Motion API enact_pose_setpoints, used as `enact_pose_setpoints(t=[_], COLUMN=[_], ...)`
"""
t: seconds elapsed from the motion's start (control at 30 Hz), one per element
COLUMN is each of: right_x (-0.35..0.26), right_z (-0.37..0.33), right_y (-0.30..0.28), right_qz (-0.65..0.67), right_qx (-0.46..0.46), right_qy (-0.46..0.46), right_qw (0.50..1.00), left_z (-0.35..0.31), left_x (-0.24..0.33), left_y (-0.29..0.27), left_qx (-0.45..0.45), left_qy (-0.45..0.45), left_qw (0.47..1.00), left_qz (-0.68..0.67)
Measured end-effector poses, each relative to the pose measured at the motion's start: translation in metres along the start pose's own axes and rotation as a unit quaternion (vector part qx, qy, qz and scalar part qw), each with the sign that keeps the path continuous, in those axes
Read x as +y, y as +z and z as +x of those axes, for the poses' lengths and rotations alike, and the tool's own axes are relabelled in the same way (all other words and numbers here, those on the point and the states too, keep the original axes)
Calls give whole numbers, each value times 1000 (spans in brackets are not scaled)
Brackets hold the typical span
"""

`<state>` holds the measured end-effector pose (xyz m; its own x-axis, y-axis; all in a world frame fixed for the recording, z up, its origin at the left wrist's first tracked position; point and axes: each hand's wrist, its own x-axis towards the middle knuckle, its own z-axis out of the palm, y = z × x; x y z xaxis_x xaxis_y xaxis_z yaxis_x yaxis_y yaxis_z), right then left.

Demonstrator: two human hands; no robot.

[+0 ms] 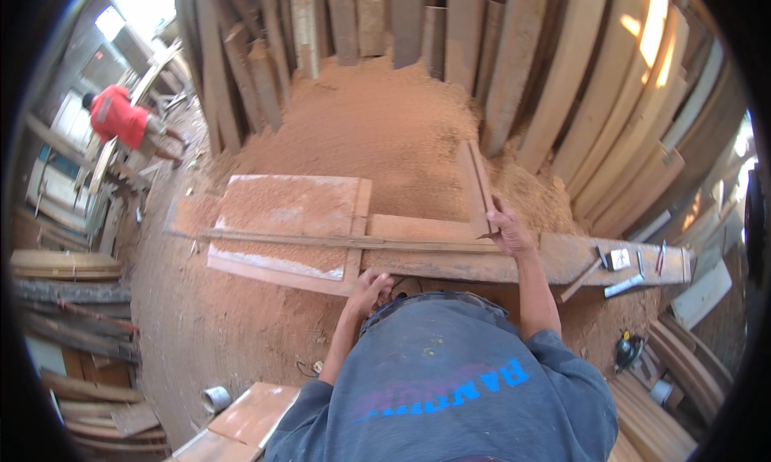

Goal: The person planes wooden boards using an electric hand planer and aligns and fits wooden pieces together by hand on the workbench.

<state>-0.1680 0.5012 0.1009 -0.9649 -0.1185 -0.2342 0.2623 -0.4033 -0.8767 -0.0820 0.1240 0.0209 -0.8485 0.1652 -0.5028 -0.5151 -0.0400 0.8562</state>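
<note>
My right hand [511, 227] grips the lower end of a short wooden board [475, 185], which stands tilted up above a long, thick workbench plank [450, 263]. Close to the near edge of that plank is my left hand [368, 292], its fingers curled in; whatever they may hold is hidden. A long thin wooden strip [321, 240] runs along the plank. It also crosses a flat wooden panel [360, 209] on the left, whose surface is strewn with sawdust.
A hammer [580, 281] and other small tools lie at the plank's right end. Beyond it rises a sawdust heap [377, 133], with upright boards [554, 85] behind. Stacked timber [76, 317] lines the left. A person in red [120, 117] bends over far left.
</note>
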Motion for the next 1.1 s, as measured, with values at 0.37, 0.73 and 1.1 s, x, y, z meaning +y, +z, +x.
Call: enact_pose_setpoints(t=[0.37, 0.73, 1.1], right_x=[22, 117, 218], right_z=[28, 90, 166], right_y=[194, 295, 352], right_qz=[-175, -549, -752], right_qx=[-325, -415, -183], right_qy=[105, 4, -95], right_qw=[924, 725, 626], left_z=[-20, -89, -27], left_x=[70, -29, -94], left_y=[-3, -77, -115], left_qx=[5, 276, 451], left_qy=[231, 235, 200], left_qw=[943, 780, 777], left_qz=[-241, -511, -391])
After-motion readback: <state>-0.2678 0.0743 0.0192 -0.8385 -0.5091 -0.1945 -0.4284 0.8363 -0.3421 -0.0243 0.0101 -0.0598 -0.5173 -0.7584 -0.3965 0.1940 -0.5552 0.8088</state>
